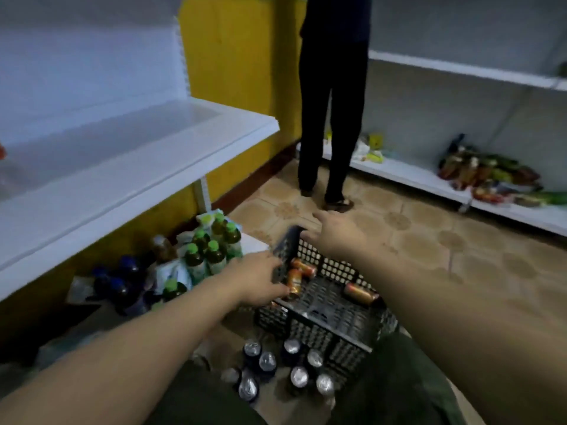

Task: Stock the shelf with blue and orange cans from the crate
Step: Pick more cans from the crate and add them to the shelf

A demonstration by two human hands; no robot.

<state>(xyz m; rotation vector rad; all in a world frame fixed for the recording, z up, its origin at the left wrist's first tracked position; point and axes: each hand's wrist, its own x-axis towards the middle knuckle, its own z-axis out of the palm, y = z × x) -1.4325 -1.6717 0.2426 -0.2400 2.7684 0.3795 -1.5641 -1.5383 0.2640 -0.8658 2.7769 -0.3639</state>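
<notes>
Crate [322, 332] sitting on floor below shelf [122, 167]; left hand [254, 280] gripping side wall, right hand [334, 233] gripping far rim; orange cans [360, 292] lying loose inside, likely rolling; blue cans [268, 361] standing alongside; cans looking rigid, slick; grasping round mid-body suiting best.

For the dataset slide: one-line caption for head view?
Restocking: left grip holds the black crate, right grip at its far rim; orange cans lie inside.
</notes>
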